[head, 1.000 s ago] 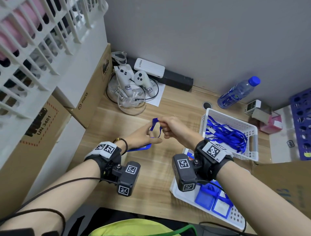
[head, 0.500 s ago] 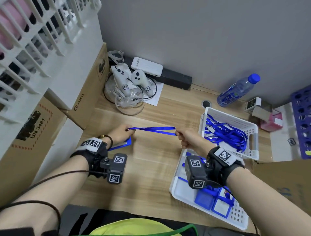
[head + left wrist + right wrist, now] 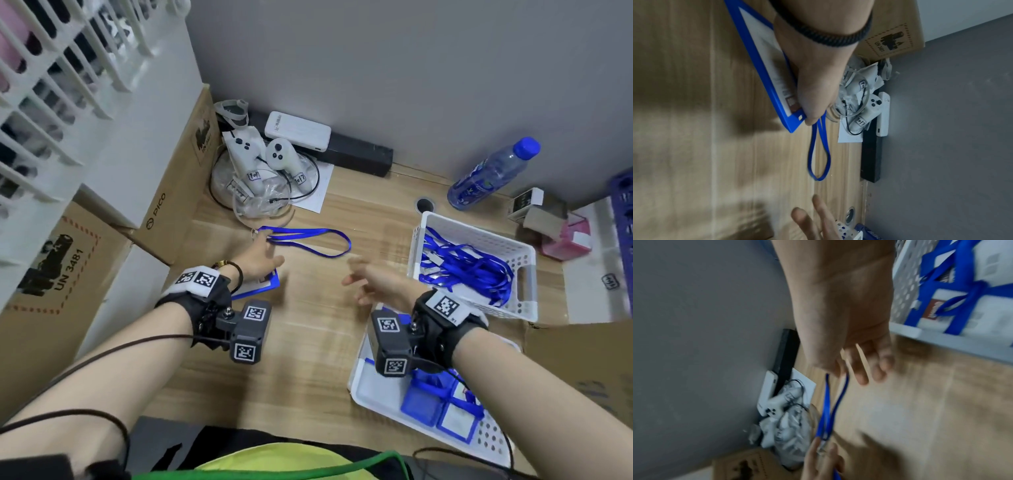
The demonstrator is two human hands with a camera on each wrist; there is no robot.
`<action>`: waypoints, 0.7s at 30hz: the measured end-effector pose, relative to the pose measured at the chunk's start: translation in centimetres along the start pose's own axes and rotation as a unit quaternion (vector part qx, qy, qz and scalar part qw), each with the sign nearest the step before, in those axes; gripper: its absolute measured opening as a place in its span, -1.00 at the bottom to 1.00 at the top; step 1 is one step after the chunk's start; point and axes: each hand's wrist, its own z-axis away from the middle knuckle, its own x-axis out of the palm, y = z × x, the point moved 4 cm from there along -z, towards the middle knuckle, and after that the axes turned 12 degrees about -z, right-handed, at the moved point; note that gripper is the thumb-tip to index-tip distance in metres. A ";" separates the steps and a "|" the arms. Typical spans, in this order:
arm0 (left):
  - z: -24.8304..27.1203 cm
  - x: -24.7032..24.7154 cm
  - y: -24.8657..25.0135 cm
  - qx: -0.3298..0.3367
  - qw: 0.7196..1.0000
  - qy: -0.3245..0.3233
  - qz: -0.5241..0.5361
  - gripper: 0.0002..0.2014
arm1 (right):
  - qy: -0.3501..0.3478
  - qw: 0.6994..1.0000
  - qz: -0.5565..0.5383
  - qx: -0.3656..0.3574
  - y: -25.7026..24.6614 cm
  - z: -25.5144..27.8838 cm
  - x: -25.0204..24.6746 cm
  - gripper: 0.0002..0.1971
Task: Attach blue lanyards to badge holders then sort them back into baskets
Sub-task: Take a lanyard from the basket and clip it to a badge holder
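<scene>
A blue lanyard (image 3: 308,240) lies as a long loop on the wooden desk. My left hand (image 3: 263,246) pinches its metal clip end, seen in the right wrist view as the lanyard (image 3: 828,404) running to the fingers (image 3: 818,449). Under the left palm lies a blue badge holder (image 3: 263,286), which the left wrist view shows as the holder (image 3: 764,68) held against the hand beside the loop (image 3: 818,154). My right hand (image 3: 356,277) hovers open to the right of the loop, its fingers (image 3: 865,368) spread and holding nothing.
A white basket (image 3: 479,236) of blue lanyards (image 3: 469,267) stands at the right. A white tray (image 3: 383,394) with several blue badge holders (image 3: 442,407) sits below my right wrist. Game controllers (image 3: 260,157), a water bottle (image 3: 489,174) and cardboard boxes (image 3: 171,192) line the back and left.
The hands first drew the lanyard taut between them. Now the right hand has let go and opened, and the loop has dropped slack onto the desk. The left hand still holds the clip end.
</scene>
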 end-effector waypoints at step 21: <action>-0.2 7.6 7.0 0.061 0.996 -0.066 0.007 -0.73 | -0.048 0.990 0.112 0.072 7.1 1.2 -3.6 -0.83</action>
